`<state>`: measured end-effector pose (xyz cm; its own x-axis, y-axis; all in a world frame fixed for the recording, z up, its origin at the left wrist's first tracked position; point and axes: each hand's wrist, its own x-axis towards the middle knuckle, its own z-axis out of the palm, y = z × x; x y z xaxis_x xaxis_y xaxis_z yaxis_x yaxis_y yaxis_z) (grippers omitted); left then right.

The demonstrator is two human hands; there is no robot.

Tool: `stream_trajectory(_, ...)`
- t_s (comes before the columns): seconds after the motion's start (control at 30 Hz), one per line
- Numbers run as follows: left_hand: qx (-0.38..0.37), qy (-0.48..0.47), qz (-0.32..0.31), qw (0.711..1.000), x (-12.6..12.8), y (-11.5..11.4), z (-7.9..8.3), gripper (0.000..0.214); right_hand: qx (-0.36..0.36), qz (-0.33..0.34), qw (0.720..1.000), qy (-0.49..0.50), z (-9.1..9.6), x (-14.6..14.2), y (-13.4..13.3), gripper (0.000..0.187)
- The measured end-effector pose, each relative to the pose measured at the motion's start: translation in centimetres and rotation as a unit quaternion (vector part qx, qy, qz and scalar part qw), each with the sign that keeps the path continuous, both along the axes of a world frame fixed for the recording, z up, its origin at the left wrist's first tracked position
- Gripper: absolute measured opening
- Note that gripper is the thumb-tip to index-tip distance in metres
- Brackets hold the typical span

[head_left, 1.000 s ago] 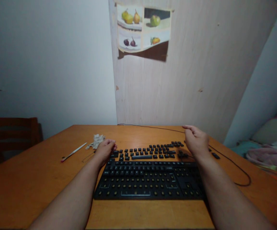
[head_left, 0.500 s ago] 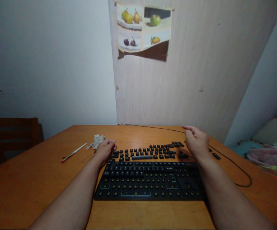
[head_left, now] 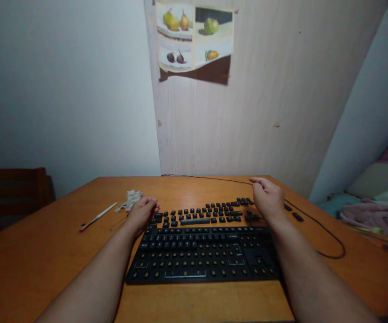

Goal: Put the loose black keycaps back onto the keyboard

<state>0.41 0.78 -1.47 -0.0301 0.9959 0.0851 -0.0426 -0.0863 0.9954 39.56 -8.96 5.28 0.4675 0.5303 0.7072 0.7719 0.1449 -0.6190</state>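
A black keyboard (head_left: 210,273) lies flat in front of me. Its upper rows carry keycaps, while bare switch stems show over most of the lower rows and the right side. Behind it, loose black keycaps (head_left: 189,211) stand in rows, with a long spacebar (head_left: 196,221) among them. My left hand (head_left: 143,213) rests with curled fingers by the leftmost loose keycaps. My right hand (head_left: 268,197) is closed like a fist above the right end of the keyboard, beside the loose caps. What either hand holds, if anything, is hidden.
Left of my left hand lie a crumpled grey-white cloth (head_left: 130,200) and a slim white stick with a red end (head_left: 100,216). A black cable (head_left: 328,237) loops on the right, near two dark keycaps (head_left: 297,217). A wall (head_left: 214,143) stands behind the wooden table (head_left: 59,251).
The whole view has shifted slightly, so everything appears a little further left. Both hands keep about the same pose and place over the table.
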Motion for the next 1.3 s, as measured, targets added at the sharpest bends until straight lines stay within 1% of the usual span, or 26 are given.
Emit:
stream_trajectory(0.17, 0.005, -0.002, -0.003, 1.0, 0.0, -0.1, -0.1, 0.04, -0.022, 0.0, 1.0, -0.006, -0.1, -0.4, -0.1, 0.038)
stream_trajectory(0.3, 0.004, -0.015, -0.003, 1.0, 0.0, -0.4, 0.1, 0.04, -0.04, -0.001, 0.999, -0.005, -0.2, -0.5, -0.3, 0.038)
stream_trajectory(0.5, -0.007, -0.005, -0.005, 1.0, 0.1, -0.7, 0.4, 0.04, -0.077, 0.001, 0.997, -0.008, -0.3, -0.5, -0.2, 0.038)
stream_trajectory(0.7, -0.001, -0.018, -0.003, 1.0, 0.2, -0.5, 0.2, 0.038, -0.138, 0.022, 0.99, -0.022, -0.5, -1.3, -0.2, 0.039)
stream_trajectory(0.87, 0.018, -0.007, -0.004, 1.0, 0.0, 0.1, -0.4, 0.035, -0.177, 0.054, 0.982, -0.04, -0.7, -2.1, -0.1, 0.041)
stream_trajectory(0.97, 0.02, -0.009, -0.004, 1.0, -0.1, 0.6, -0.9, 0.035, -0.186, 0.073, 0.978, -0.058, -0.3, -2.5, 0.0, 0.039)
stream_trajectory(1.1, 0.034, -0.004, 0.0, 0.999, -0.2, 0.9, -1.3, 0.035, -0.208, 0.105, 0.968, -0.092, 0.9, -3.4, -0.1, 0.03)
stream_trajectory(1.3, 0.026, -0.005, 0.004, 1.0, 0.2, 0.5, -0.9, 0.032, -0.282, 0.169, 0.933, -0.147, 2.4, -4.7, -0.3, 0.02)
